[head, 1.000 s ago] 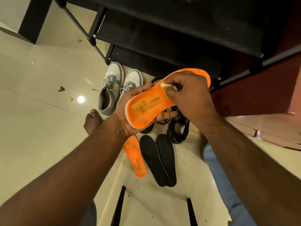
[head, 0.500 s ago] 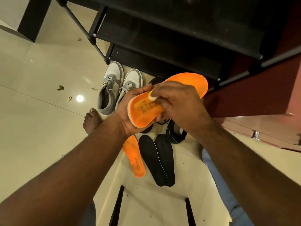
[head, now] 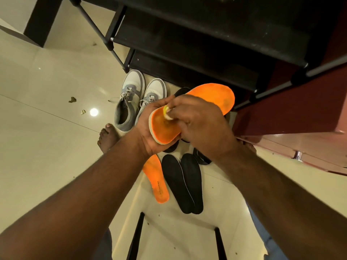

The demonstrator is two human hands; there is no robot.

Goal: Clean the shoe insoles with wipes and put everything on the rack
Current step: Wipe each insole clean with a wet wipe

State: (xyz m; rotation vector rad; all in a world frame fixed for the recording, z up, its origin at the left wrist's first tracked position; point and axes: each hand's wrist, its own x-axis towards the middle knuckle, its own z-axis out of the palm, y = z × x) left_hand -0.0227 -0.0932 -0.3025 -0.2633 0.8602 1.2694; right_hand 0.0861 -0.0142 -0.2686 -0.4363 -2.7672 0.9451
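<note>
While we scrub, we should keep the heel braced and drag the wipe (head: 167,114) in long strokes toward the toe. Near us, our left hand (head: 150,132) curls its fingers under the orange insole (head: 212,96), gripping it at centre; our right hand (head: 197,119) pinches the wipe against it. At six o'clock, spare insoles (head: 183,182) lie on the floor; the rack (head: 187,59) stands at twelve.

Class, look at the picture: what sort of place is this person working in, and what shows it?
Probably a home entryway or shoe corner: a black shoe rack stands on a tiled floor, with grey-white sneakers beside it.
</note>
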